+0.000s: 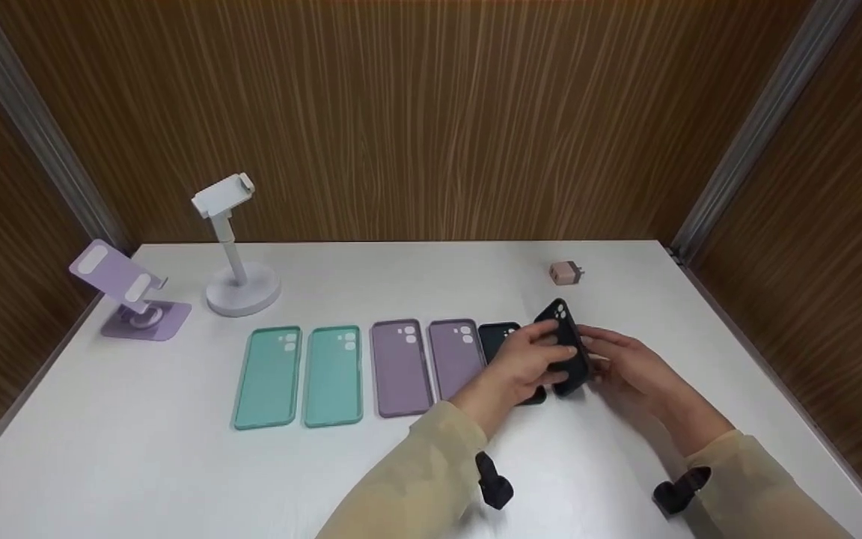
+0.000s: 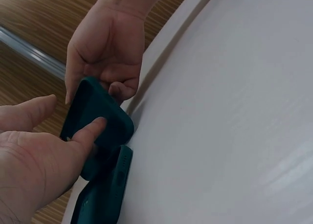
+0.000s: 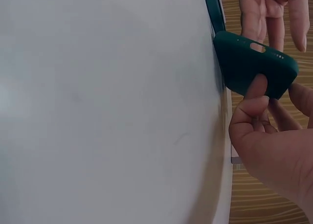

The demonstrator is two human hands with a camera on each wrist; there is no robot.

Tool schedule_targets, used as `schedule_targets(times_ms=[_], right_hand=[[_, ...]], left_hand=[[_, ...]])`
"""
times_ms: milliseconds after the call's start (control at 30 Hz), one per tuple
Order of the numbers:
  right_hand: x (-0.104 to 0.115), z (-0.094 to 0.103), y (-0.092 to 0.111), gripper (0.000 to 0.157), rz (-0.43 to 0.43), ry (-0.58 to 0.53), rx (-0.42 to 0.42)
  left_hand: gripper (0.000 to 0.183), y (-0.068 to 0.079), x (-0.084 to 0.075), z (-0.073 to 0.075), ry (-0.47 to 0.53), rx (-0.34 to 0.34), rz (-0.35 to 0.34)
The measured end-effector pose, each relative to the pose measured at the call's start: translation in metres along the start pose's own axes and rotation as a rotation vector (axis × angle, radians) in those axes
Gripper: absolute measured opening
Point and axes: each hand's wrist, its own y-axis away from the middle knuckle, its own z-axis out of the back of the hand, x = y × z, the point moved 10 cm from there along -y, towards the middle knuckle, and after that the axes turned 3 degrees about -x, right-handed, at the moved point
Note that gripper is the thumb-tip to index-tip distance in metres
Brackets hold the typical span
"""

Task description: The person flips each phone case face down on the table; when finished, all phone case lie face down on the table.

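Observation:
A dark green phone case (image 1: 575, 367), almost black in the head view, stands tilted up on its edge at the right of a row of cases. My right hand (image 1: 637, 370) holds it from the right, with fingers curled at its outer back in the right wrist view. My left hand (image 1: 517, 367) reaches over from the left, its fairly straight fingers touching the inner face; a left finger (image 2: 90, 133) lies against it in the left wrist view. Beneath the left hand another dark green case (image 1: 492, 337) lies flat, partly hidden.
Two purple cases (image 1: 401, 374) and two mint green cases (image 1: 266, 382) lie in the row to the left. A purple phone stand (image 1: 165, 318) and a white phone stand (image 1: 244, 292) are at back left. A pink charger plug (image 1: 563, 273) lies behind the hands. Wood-grain panels (image 1: 401, 120) surround the white table.

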Motion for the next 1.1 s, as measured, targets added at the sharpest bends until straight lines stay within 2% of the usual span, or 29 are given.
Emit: schedule_targets(times_ms=[367,733,1100], right_hand=[[0.002,-0.003,-0.002,0.06,0.012,0.055,-0.005],[0.003,-0.005,-0.002,0.053,0.01,0.122,-0.018],[0.005,-0.013,-0.002,0.057,0.032,0.07,0.03]], left_hand=[[0.061,0.003,-0.001,-0.004,0.013,-0.006,-0.008],[0.061,0.006,-0.003,0.002,-0.037,-0.044,-0.018],[0.063,0.006,-0.003,0.004,-0.041,-0.08,-0.037]])
